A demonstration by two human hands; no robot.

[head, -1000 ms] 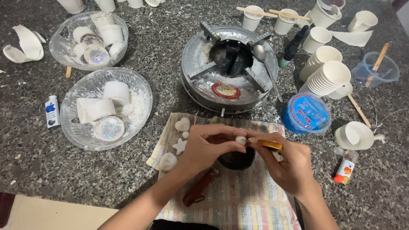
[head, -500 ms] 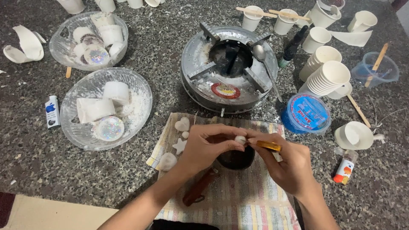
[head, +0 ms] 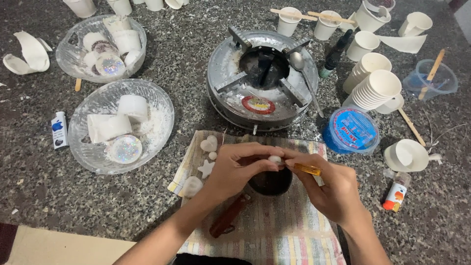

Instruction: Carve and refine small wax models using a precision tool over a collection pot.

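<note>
- Cloth, striped (head: pixel 274 235), lies nearest the person on the speckled stone counter (head: pixel 59 196), with a small dark pan (head: pixel 271 182) on it, its reddish-brown handle (head: pixel 229 216) pointing to 7 o'clock.
- Left hand (head: pixel 238 169) hovers over the pan, fingertips pinched closed on a small white wax piece (head: pixel 274 159).
- Right hand (head: pixel 333 189), at 3 o'clock from the left, grips a thin amber-handled tool (head: pixel 306 169) whose tip meets the wax piece.
- White wax shapes, a heart (head: pixel 209 144) and a star (head: pixel 206 168) among them, lie on the cloth at 9 o'clock of the hands.
- Glass bowl (head: pixel 86 147) of white moulded pieces sits farther out at 9 o'clock.
- Round metal stove (head: pixel 262 78) stands at 12 o'clock, a spoon (head: pixel 304 78) resting on it.
- Blue-lidded tub (head: pixel 351 130) and a stack of paper cups (head: pixel 375 91) sit at 2 o'clock.
</note>
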